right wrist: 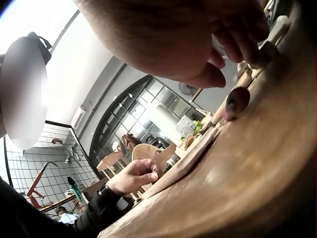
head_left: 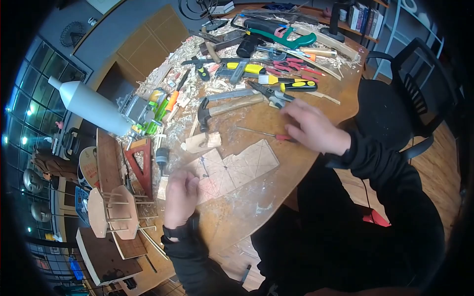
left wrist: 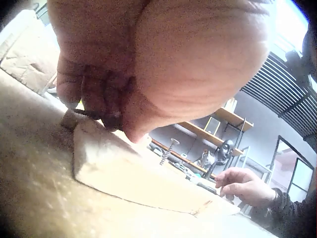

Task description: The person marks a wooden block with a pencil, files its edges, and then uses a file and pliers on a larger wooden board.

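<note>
Left hand [head_left: 180, 197] rests on near corner of flat plywood panel [head_left: 232, 170], fingers curled down on its edge; whether they pinch anything, cannot tell. Right hand [head_left: 308, 127] hovers just over red-handled screwdriver [head_left: 266, 134], fingers loosely bent, holding nothing. Panel: one, pale, irregular outline, pencil lines across it, lying mid-table. Table [head_left: 276, 187]: round, brown wood, dusty, shavings heaped at far side. One hammer [head_left: 224, 107], steel head, wooden handle, beyond panel. One black chair [head_left: 395, 108] at right
</note>
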A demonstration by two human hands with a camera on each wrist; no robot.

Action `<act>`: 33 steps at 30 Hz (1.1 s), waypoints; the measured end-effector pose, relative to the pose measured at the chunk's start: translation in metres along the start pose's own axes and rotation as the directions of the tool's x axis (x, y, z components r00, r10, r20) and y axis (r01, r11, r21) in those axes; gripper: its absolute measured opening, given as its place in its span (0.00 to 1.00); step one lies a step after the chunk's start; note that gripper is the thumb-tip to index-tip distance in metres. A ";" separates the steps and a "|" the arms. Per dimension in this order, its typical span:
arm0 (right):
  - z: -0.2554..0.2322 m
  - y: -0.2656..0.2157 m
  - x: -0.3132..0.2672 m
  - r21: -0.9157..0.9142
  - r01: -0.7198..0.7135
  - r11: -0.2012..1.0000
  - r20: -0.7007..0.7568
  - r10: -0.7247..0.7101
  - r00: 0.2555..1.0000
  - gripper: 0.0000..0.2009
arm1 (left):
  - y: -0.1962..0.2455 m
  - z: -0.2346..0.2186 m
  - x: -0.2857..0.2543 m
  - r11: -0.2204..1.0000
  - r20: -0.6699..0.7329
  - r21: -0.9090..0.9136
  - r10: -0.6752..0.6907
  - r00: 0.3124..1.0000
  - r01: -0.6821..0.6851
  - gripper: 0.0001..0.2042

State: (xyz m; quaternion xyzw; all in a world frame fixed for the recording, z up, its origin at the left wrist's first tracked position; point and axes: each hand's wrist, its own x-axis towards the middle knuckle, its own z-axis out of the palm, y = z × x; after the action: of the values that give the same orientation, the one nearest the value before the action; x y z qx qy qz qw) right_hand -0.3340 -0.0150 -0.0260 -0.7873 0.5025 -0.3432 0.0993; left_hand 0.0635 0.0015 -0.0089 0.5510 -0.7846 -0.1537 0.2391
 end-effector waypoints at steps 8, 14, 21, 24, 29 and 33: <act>-0.019 0.030 0.048 -0.216 -0.203 0.955 0.199 0.247 0.948 0.26 | -0.003 -0.001 -0.001 0.999 -0.023 -0.033 -0.021 1.000 0.020 0.05; -0.021 0.025 0.058 -0.243 -0.207 0.948 0.340 0.283 0.897 0.36 | -0.004 -0.002 0.000 1.000 -0.039 -0.022 -0.022 0.999 0.021 0.06; -0.023 0.024 0.075 -0.195 -0.286 0.938 0.344 0.338 0.876 0.34 | -0.005 -0.003 -0.002 0.996 -0.026 -0.063 -0.066 0.997 0.065 0.06; -0.025 0.021 0.077 -0.260 -0.315 0.913 0.320 0.389 0.864 0.31 | -0.004 -0.004 -0.001 0.991 -0.015 -0.083 -0.109 0.994 0.107 0.04; -0.031 -0.001 0.061 -0.170 -0.248 0.954 0.267 0.287 0.920 0.28 | 0.000 -0.002 -0.002 0.989 -0.058 -0.134 -0.073 0.996 0.064 0.07; -0.021 -0.020 0.045 -0.066 -0.181 0.981 0.296 0.192 0.936 0.26 | -0.007 -0.001 -0.002 0.996 -0.025 -0.073 0.041 0.999 -0.042 0.07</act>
State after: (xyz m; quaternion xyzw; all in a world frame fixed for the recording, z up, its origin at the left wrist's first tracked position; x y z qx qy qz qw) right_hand -0.3216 -0.0404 0.0199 -0.7809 0.5602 -0.1988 0.1919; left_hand 0.0702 0.0007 -0.0119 0.5271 -0.7868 -0.1712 0.2716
